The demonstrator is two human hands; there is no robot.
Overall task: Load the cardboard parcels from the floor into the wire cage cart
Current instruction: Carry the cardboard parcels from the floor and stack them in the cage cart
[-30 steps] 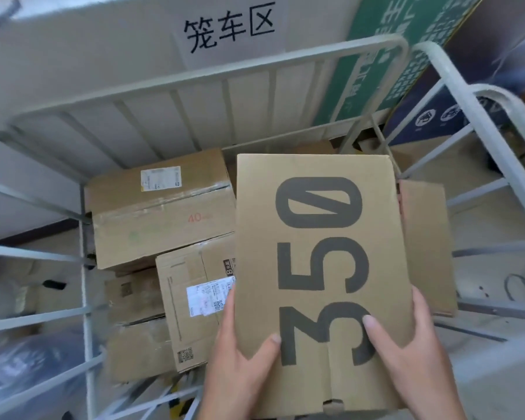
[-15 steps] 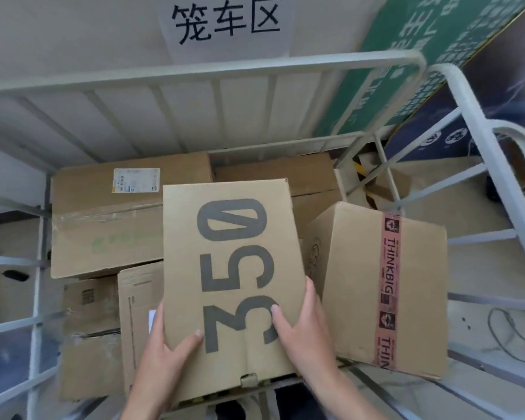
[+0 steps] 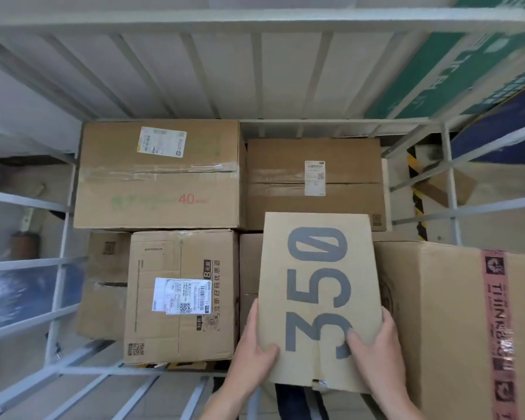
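The wire cage cart (image 3: 63, 207) is ringing the load with pale bars on every side. Parcels are crowding its floor edge to edge, leaving only a thin strip along the far bars behind the back-right box (image 3: 312, 207).

The 350 box (image 3: 319, 268) is lying printed face up over the slot between the white-labelled box (image 3: 179, 298) and the pink-taped box (image 3: 437, 313), with a lower carton (image 3: 248, 268) showing beneath its left edge. Its long axis is running away from the person toward the far bars, leaning slightly right, with the zero at the far end.

The left hand (image 3: 255, 350) is gripping the near-left corner, and the right hand (image 3: 376, 353) the near-right edge, each with its thumb on top.

Inside, the big "40" box (image 3: 158, 183) is filling the far-left corner, and a small carton (image 3: 103, 283) is sitting against the left bars.
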